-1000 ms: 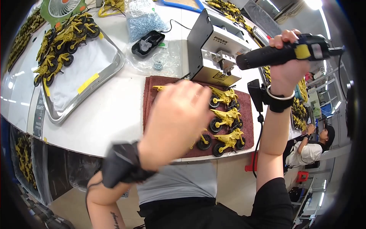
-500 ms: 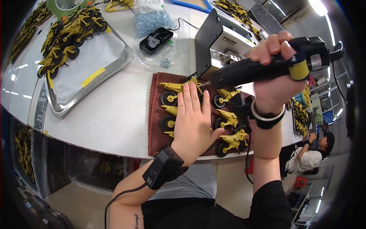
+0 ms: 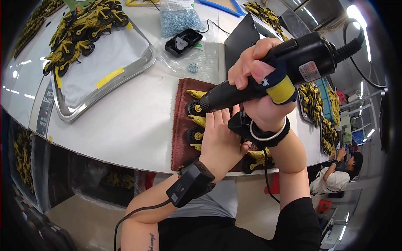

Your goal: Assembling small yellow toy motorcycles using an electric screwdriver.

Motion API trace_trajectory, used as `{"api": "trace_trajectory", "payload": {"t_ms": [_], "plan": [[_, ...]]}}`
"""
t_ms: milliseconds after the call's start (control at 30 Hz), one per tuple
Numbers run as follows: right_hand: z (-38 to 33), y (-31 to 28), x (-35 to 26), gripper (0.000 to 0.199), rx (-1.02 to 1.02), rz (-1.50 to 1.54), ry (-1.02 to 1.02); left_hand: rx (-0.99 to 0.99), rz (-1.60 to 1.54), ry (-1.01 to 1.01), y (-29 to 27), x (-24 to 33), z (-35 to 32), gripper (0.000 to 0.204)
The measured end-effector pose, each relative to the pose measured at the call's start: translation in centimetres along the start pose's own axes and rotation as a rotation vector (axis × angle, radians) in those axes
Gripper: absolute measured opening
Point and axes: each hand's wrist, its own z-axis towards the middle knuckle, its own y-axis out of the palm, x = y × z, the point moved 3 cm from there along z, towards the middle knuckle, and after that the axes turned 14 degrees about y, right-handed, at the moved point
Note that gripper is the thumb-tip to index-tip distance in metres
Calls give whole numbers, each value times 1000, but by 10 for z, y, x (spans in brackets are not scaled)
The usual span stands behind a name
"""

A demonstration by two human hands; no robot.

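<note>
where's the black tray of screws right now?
Head view, top centre: the black tray sits on the white table, right of the metal tray, just below the bag of screws.

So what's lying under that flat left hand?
Under the left hand lie yellow toy vehicles with black wheels, on a dark red mat. The pieces directly beneath the palm are covered.

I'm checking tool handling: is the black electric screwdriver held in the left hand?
No, the right hand grips the black electric screwdriver, while the left hand lies flat on the yellow toy motorcycles on the brown mat.
</note>
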Motion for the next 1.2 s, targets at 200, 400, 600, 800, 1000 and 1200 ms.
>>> {"api": "trace_trajectory", "payload": {"t_ms": [200,400,600,800,1000,1200], "plan": [[-3,6,0,20,75,-259,3,-38,45,-33,-2,1,2,79],[-7,-1,-14,21,48,-143,-135,87,39,-5,3,-4,-2,80],[-23,-55,-109,23,138,-200,-220,91,64,39,2,0,0,83],[-12,-100,-91,17,365,-171,-283,99,38,51,0,-1,-1,81],[-6,-103,-87,16,344,-196,-185,113,48,49,-1,-1,-2,80],[-9,-65,-74,23,156,-39,-121,92,45,53,-2,1,1,82]]}}
